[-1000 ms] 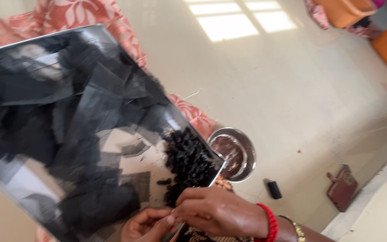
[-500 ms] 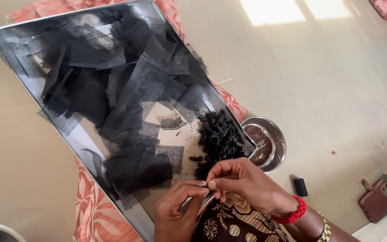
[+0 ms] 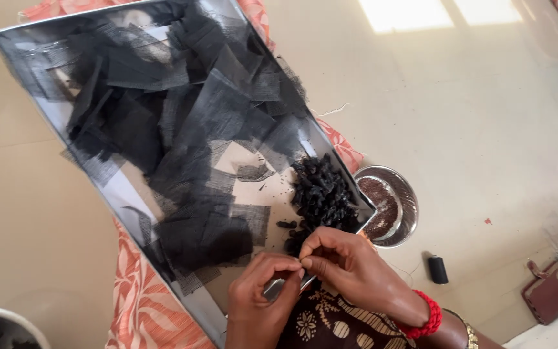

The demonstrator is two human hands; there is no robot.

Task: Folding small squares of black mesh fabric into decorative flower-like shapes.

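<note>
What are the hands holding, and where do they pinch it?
Both hands pinch something tiny between their fingertips: left hand, right hand, meeting over the tray's near edge. It is too small to tell what it is.

We're looking at a home, work going on right down on the floor (image 3: 498, 116): sunlight is falling across smooth cream tiles, a flowered orange cloth (image 3: 143, 304) is lying under a metal tray (image 3: 117, 194), and a small steel bowl (image 3: 403, 194) is sitting beside it.

Tiny black piece (image 3: 303, 262) — pinched between both hands' fingertips — above the tray edge.
</note>
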